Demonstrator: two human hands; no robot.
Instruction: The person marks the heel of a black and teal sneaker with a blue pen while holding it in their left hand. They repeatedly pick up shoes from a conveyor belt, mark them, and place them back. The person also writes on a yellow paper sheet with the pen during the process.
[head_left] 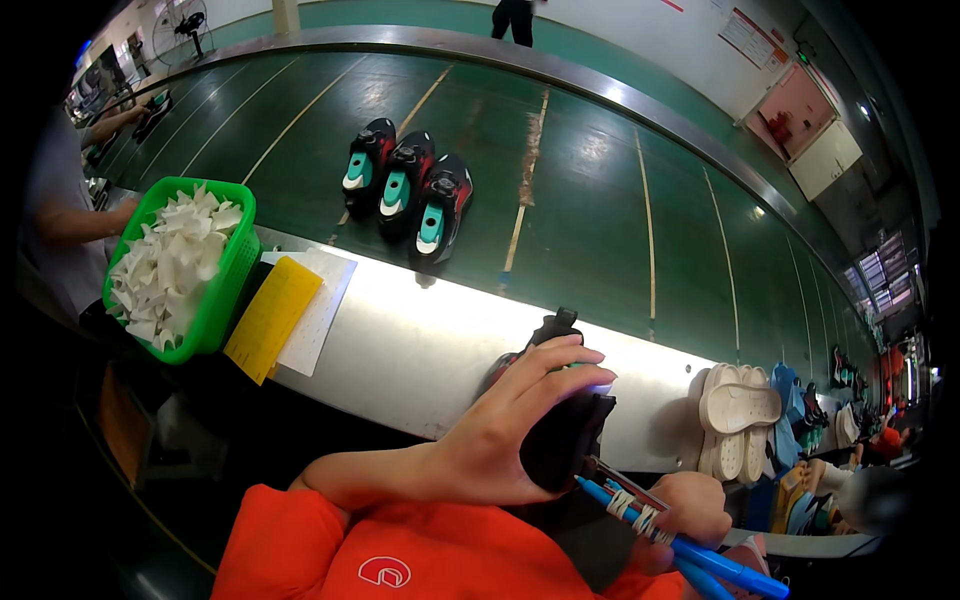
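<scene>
My left hand (495,430) is wrapped round a black shoe (562,440) close to my body, thumb on the near side and fingers over the top. Behind those fingers a black loop tab and a bit of red show; I cannot tell if they belong to the same shoe. Closed in a fist, my right hand (690,508) grips blue pens (730,570) bound together with a pale wrapping. Their tips point at the shoe's lower edge. A thin dark tool beside the pens is partly hidden.
Three black-and-red shoes (400,190) with teal inserts stand on the green conveyor belt (590,190). On the metal ledge (400,330) lie yellow and white cards (275,318). A green basket (245,255) of white scraps stands left, beside another person's arm (85,222). Cream shoe forms (738,410) are at right.
</scene>
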